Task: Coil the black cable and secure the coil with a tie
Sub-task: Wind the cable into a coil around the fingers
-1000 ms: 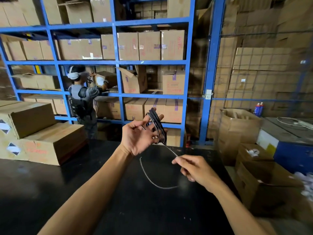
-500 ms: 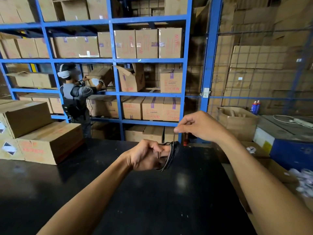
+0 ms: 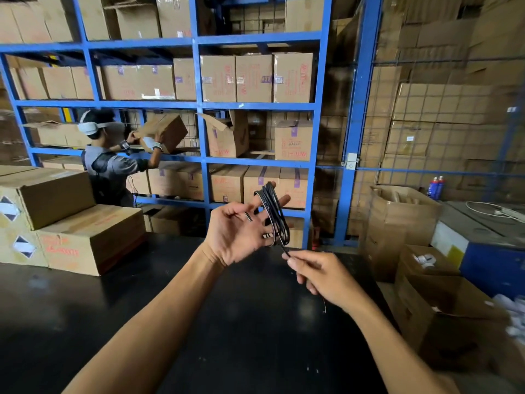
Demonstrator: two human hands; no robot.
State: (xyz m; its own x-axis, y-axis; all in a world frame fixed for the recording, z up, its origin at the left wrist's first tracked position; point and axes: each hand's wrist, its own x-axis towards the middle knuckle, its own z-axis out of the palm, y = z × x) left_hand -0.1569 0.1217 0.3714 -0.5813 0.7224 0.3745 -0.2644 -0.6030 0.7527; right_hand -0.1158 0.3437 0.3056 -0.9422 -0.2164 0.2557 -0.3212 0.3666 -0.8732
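1. Blue shelving [image 3: 199, 105] carries cardboard boxes [image 3: 254, 78] with red print too blurred to read.
2. The left hand [image 3: 237, 236] is spread wide, the black cable coil [image 3: 274, 216] looped around its fingers.
3. The right hand [image 3: 324, 275] pinches the cable's loose end just below the coil.

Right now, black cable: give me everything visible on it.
The black cable is thin, glossy and plastic-looking, wound into several loops around the extended fingers of the open left hand, the coil standing roughly upright above the black table. A short tail runs down from the coil's bottom to the right hand, pinched at the fingertips. No tie is visible on the coil.
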